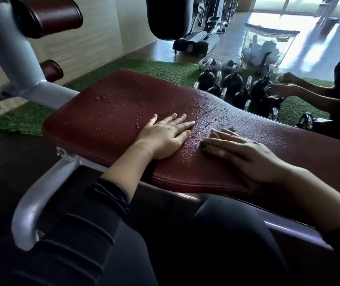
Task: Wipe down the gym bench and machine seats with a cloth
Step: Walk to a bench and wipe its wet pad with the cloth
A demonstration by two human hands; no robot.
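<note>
left hand (165, 137), right hand (245, 153) flat on bench (107, 106) (wet)

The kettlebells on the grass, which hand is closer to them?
Right. The right hand lies flat on the red bench pad, on the side toward the kettlebells beyond its far edge. The left hand lies flat beside it, farther away.

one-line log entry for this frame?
left hand flat on bench | right hand flat on bench | droplets on pad | cloth unseen
</note>
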